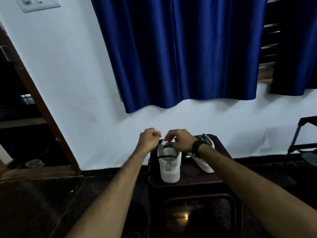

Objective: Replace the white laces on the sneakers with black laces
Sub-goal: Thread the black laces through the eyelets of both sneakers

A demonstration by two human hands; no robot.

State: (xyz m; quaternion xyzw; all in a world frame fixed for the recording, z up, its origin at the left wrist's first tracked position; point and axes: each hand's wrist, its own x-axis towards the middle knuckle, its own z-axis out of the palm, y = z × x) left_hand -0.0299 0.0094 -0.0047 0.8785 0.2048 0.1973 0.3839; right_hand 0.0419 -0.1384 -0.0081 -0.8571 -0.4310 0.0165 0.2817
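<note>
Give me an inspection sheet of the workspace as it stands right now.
Surface: dark stool, both sneakers on top.
Job's things: left sneaker upright, black lace threaded across it; right sneaker tilted behind the right wrist; white laces not seen.
Clutter: small white item between the sneakers, too small to identify.
Hands: left hand fisted above the left sneaker; right hand pinching at its top.
Cables: nothing seen.
Surroundings: blue curtain, white wall, switch plate, dark floor.
</note>
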